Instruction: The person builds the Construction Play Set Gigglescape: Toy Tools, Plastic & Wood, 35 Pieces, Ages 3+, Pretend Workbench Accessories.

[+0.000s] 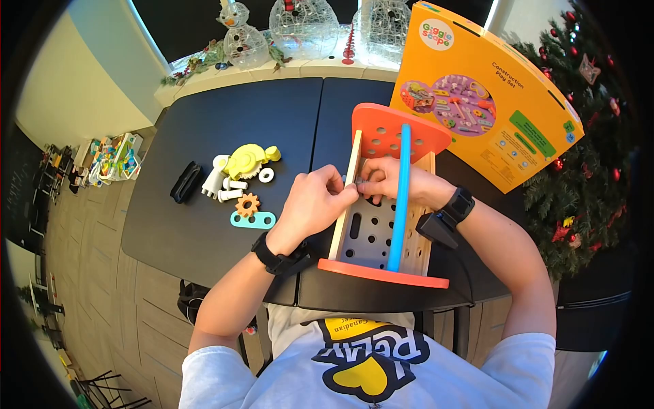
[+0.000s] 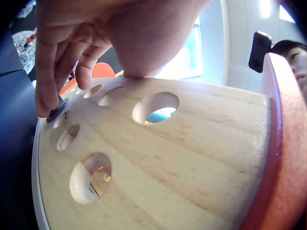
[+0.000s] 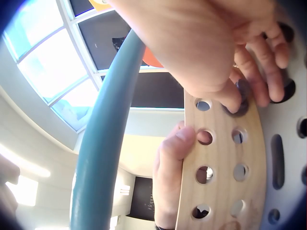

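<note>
A wooden toy toolbox [image 1: 353, 232] with orange-red ends and a blue bar handle [image 1: 400, 204] stands on the table. My left hand [image 1: 315, 201] is at its left side panel, fingertips on a dark grey disc [image 2: 57, 109] against the panel's outer face. In the right wrist view, the left thumb lies along the panel's edge. Reaching in beneath the handle, my right hand [image 1: 395, 180] pinches a dark grey round piece [image 3: 236, 98] at the panel's inner face. Round holes run along the side panel [image 2: 192, 158], and the toolbox's grey base [image 3: 283, 191] has holes and slots.
On the table's left lie a yellow-green toy piece [image 1: 245, 161], a white ring [image 1: 266, 175], white bolts [image 1: 230, 195], an orange gear [image 1: 248, 204], a teal strip [image 1: 242, 219] and a black case [image 1: 186, 183]. An orange box [image 1: 490, 88] stands behind the toolbox, beside a decorated tree [image 1: 579, 191].
</note>
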Available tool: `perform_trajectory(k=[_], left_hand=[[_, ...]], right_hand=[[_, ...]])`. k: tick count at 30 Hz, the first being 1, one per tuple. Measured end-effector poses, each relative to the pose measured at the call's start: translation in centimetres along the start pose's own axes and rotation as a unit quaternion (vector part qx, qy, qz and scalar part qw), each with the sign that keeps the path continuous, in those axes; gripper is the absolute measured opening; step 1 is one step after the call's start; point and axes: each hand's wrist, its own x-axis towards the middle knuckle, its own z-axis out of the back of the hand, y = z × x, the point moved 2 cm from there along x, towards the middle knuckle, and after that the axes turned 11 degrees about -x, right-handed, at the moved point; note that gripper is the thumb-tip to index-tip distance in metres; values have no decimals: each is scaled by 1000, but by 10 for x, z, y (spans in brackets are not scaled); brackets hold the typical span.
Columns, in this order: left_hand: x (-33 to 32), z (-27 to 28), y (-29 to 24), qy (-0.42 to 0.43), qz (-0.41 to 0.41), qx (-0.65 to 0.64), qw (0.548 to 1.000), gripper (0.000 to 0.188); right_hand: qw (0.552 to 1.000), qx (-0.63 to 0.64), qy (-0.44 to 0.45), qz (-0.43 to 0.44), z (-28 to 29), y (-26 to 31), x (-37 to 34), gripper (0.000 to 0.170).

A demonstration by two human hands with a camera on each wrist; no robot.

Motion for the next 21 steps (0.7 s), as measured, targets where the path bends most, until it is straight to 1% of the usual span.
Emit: perform_trajectory(k=[2,5,8,11,14,17,21], left_hand=[[0,0,-1,0,3,-1,1000,33],[0,0,-1,0,7,-2,1000,34],[0,0,-1,0,7,-1,1000,34],[0,0,0,1,5,2,1000,34],[0,0,0,1,3,4,1000,34],[0,0,1,0,2,1,1000,34],[0,0,1,1,6,-1,1000,33]], right_hand=[[1000,6,8,-8,1,0,3,44],[997,49,28,-54,0,-2,7,44],[994,74,3,-83,3,6,2,45],[998,25,-18,-56,1,10,-2,39],[999,10,-8,40,-4,-11,9,44],[999,11,2,42,-5,-17,16,43],[1000,20,19,-8,-3,-6,6,46]])
